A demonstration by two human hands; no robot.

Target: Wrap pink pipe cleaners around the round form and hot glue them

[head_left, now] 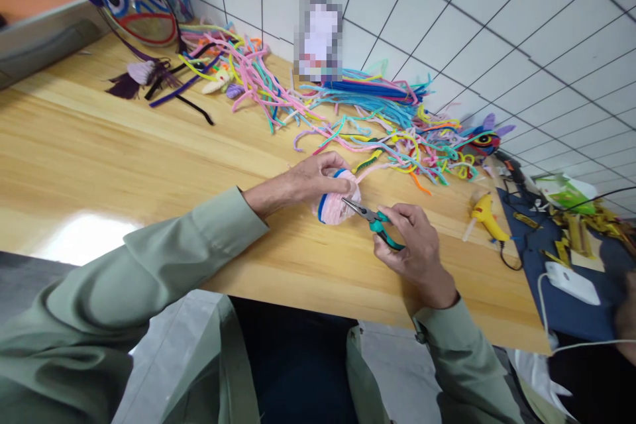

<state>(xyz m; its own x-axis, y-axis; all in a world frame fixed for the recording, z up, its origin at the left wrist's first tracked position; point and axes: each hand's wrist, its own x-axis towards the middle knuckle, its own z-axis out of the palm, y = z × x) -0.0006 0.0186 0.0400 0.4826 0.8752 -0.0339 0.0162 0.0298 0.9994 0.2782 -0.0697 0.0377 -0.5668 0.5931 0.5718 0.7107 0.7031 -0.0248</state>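
bright; white glare [82,238] on the tabletop [149,152] (left side), edges stretched, one pixelated patch [318,40].

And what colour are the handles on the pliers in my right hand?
The handles are teal and black, clearest in the head view.

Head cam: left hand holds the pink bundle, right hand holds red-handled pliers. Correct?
Not quite: the pliers have teal and black handles, not red, as the head view shows. The rest is right: the left hand holds the pink bundle and the right hand holds the pliers.
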